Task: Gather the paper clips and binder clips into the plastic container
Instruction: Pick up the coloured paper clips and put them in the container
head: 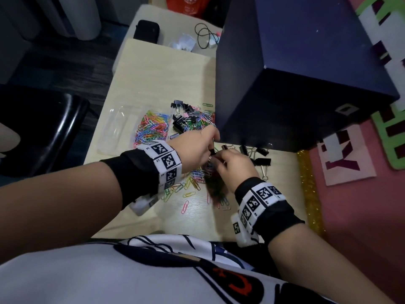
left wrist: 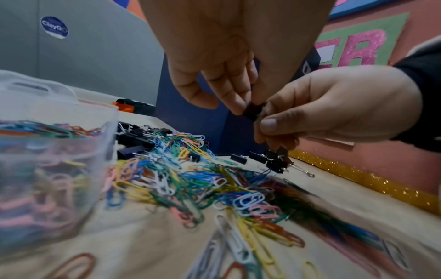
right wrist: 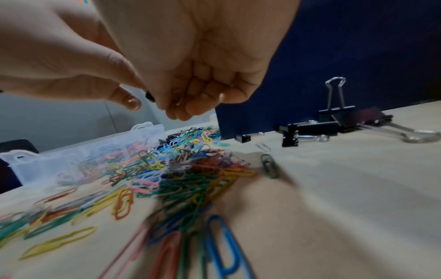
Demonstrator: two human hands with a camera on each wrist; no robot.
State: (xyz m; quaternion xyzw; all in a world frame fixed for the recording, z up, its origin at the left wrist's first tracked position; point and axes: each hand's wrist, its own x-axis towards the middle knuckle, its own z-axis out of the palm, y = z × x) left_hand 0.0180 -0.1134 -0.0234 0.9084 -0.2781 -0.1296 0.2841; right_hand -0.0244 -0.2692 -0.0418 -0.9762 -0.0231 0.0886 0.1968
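Both hands meet above the table over a spread of coloured paper clips [head: 192, 181]. My left hand [head: 208, 148] and right hand [head: 223, 156] each pinch one small black binder clip [head: 213, 152], seen between the fingertips in the left wrist view [left wrist: 253, 111]. The right hand's other fingers are curled; what else they hold is hidden. The clear plastic container [head: 118, 128] lies open at the left, with a heap of coloured paper clips [head: 151, 128] in it. A mixed pile of binder and paper clips [head: 190, 119] lies behind the hands. More black binder clips [head: 258, 156] sit to the right.
A tall dark blue box [head: 285, 84] stands on the table right behind the hands. A gold glitter strip [head: 309, 189] runs along the table's right edge against a pink wall. A black chair [head: 43, 128] stands left of the table. A black pouch [head: 146, 31] and a cable [head: 206, 36] lie far back.
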